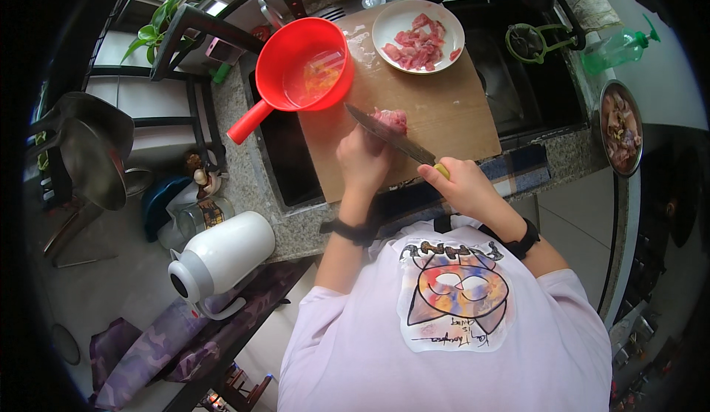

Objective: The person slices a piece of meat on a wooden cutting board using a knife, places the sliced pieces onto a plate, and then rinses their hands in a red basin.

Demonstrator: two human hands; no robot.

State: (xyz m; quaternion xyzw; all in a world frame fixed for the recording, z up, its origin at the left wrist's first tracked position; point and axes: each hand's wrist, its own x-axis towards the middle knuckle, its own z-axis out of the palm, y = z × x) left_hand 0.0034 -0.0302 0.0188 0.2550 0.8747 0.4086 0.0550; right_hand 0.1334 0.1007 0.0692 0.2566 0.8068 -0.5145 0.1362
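My left hand (363, 157) holds a piece of raw meat (395, 119) down on the wooden cutting board (460, 112). In my right hand (463, 184) is a kitchen knife (388, 133) with a yellow-green handle, its blade lying across the near side of the meat and pointing up and left. Whether the edge has entered the meat is hidden from this angle. A white plate (388, 18) with cut pieces of raw meat (419, 43) rests at the back of the board. Left of it, a red plastic ladle-shaped basin (266, 73) contains yellowish scraps in water.
The board spans a black sink (532, 90). On the right rim stand a green soap dispenser (615, 51) and a metal bowl of meat pieces (621, 129). A white thermos jug (233, 254) is at the left counter edge, near a glass jar (202, 215). A black rack (205, 29) rises behind.
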